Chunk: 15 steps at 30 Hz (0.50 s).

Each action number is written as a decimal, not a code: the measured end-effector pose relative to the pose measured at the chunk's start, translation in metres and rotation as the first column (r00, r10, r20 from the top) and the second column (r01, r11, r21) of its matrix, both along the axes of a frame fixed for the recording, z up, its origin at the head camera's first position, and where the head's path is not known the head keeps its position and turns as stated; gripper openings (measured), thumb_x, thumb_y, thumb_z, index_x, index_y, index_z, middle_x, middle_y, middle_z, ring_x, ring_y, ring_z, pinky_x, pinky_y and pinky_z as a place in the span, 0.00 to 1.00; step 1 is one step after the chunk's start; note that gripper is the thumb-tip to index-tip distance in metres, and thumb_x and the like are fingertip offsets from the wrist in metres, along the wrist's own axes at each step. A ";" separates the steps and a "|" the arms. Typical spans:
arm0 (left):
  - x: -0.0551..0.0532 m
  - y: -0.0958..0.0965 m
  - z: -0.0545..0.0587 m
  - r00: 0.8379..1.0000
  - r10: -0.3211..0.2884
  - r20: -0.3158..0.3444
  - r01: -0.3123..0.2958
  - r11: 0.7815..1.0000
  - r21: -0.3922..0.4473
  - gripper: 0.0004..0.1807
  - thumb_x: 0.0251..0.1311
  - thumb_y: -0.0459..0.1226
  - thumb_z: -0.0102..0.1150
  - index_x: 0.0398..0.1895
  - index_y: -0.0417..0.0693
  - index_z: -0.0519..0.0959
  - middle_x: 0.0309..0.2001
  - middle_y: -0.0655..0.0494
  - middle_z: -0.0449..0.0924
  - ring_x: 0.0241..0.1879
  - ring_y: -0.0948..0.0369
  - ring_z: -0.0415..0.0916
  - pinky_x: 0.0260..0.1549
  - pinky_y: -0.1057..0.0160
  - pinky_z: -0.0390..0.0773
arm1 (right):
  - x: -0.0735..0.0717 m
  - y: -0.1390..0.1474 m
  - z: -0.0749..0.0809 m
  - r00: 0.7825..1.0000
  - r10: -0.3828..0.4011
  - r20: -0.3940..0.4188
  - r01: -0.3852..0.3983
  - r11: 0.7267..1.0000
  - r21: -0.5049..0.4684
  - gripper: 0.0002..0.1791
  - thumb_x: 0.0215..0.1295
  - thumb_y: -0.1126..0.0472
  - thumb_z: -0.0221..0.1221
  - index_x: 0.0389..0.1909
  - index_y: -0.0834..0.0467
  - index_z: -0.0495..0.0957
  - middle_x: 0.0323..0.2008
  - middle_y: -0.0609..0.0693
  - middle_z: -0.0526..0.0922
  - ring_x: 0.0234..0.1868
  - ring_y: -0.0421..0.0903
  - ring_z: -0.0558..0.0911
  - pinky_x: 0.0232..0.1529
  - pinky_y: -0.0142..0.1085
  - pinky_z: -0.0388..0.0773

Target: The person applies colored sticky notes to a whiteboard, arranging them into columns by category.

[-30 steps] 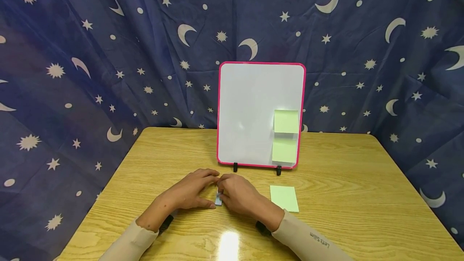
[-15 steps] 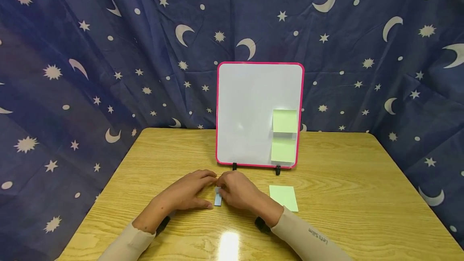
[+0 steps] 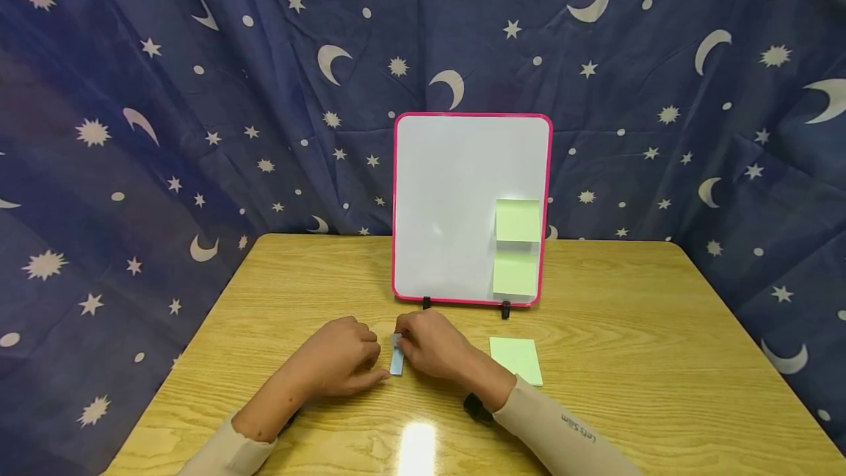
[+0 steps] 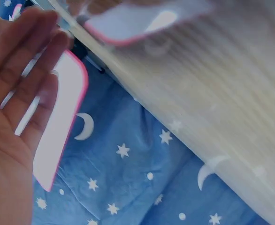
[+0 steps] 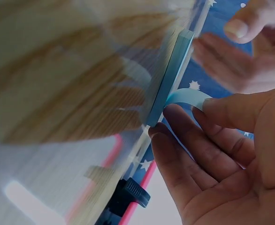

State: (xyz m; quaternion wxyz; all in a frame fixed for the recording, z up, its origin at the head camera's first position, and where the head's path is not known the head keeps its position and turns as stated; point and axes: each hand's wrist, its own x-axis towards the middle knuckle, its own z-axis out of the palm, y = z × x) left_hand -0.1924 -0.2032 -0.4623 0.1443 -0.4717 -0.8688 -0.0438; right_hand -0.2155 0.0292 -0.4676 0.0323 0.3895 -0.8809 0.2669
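A small blue sticky note pad [image 3: 396,362] lies on the table between the two hands. My right hand [image 3: 436,344] pinches the top sheet at its far end. In the right wrist view that sheet [image 5: 189,96] bends up from the pad in a curl between thumb and fingers, with other fingertips right at the pad's edge. My left hand [image 3: 340,358] is just left of the pad and holds nothing; its thumb points at the near corner. The left wrist view has the left fingers [image 4: 29,84] loosely extended, palm showing.
Behind the hands a pink-framed whiteboard [image 3: 456,182] stands on black feet [image 3: 505,310]. Two pale green sticky notes, an upper note [image 3: 518,220] and a lower note [image 3: 515,274], are on its right side. A green pad [image 3: 515,361] lies right of my right hand on the wooden table [image 3: 628,358].
My left hand's fingers have drawn back to the left, away from the pad, and bent more. The right hand stays at the pad, where the blue sheet's far end now shows lifted.
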 end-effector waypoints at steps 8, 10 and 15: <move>0.008 0.008 -0.002 0.984 -0.176 -0.042 0.178 0.982 0.065 0.05 0.64 0.45 0.72 0.36 0.58 0.85 0.36 0.67 0.81 0.35 0.68 0.76 0.39 0.63 0.77 | -0.001 0.000 -0.001 1.000 0.001 0.026 0.000 0.999 -0.037 0.07 0.76 0.63 0.63 0.34 0.55 0.84 0.29 0.43 0.84 0.26 0.32 0.75 0.28 0.25 0.72; 0.009 0.009 -0.004 0.983 -0.183 -0.010 0.184 0.981 0.069 0.05 0.65 0.44 0.71 0.41 0.56 0.88 0.41 0.66 0.85 0.41 0.67 0.80 0.42 0.62 0.79 | -0.001 0.000 -0.002 1.000 0.004 0.024 -0.003 0.999 -0.038 0.08 0.77 0.62 0.62 0.34 0.55 0.83 0.27 0.42 0.83 0.25 0.33 0.74 0.27 0.26 0.71; 0.009 0.008 -0.006 0.983 -0.173 0.059 0.170 0.984 0.061 0.08 0.68 0.42 0.68 0.46 0.54 0.90 0.49 0.60 0.88 0.50 0.63 0.84 0.50 0.59 0.83 | -0.001 0.000 -0.002 1.000 0.001 0.018 -0.001 0.999 -0.034 0.08 0.78 0.61 0.60 0.35 0.55 0.81 0.26 0.42 0.81 0.24 0.33 0.73 0.26 0.27 0.70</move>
